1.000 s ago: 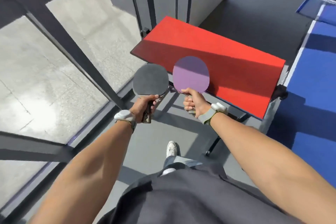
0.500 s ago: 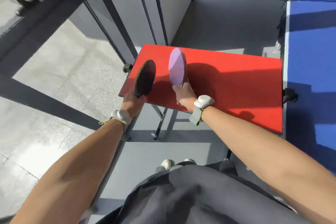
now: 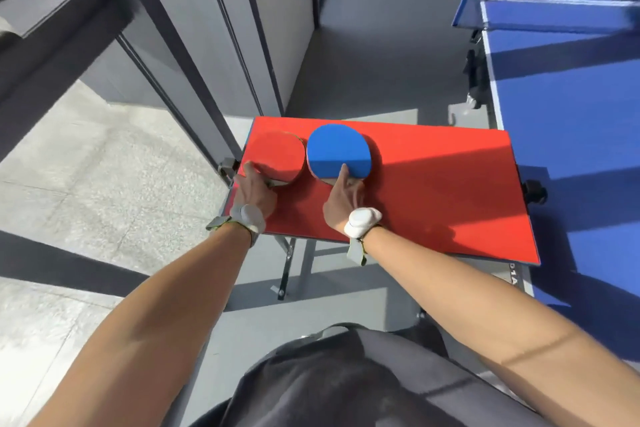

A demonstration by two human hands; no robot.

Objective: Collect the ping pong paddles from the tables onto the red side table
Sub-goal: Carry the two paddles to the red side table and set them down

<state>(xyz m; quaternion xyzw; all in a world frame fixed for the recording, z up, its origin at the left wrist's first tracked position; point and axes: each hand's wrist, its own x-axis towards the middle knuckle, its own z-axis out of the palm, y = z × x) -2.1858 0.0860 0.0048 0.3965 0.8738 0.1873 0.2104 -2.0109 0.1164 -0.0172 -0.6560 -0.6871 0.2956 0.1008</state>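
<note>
Far left there's a dark metal door frame (image 3: pixel 104 28) with chunky bars, and pale speckled concrete floor (image 3: pixel 86 166) past it. Next over, flat grey wall panels (image 3: pixel 221 45) run right up to the far left corner of the red side table (image 3: pixel 450 191), so that side is pretty boxed in.

The tabletop is a smooth matte red rectangle on thin folding metal legs (image 3: pixel 287 263). The left hand (image 3: pixel 254 185) sits at the left edge, fingers curled round the handle of the red paddle (image 3: pixel 277 156). Its round rubber face lies flat on the tabletop by the far left corner, nearly the same colour as the table. A grey wrist pod (image 3: pixel 247 218) is strapped just behind that hand.

Just beside it to the right is the blue paddle (image 3: pixel 337 149), also flat, with a smooth round blue face half in shadow. The two rims meet or nearly do, can't tell which. The right hand (image 3: pixel 343 196) grips its handle, forefinger laid straight onto the blue rubber and the other fingers wrapped underneath. That wrist carries a white wrist pod (image 3: pixel 362 220).

The right half of the tabletop is bare red with sunlight across it, and a black knob (image 3: pixel 535 191) sticks out at the right edge. Close against that edge is the big blue ping pong table (image 3: pixel 571 114) with white border lines, its net (image 3: pixel 540 14) stretched across further back. At the bottom, dark grey clothing (image 3: pixel 346 374) fills the space between the two bare forearms.
</note>
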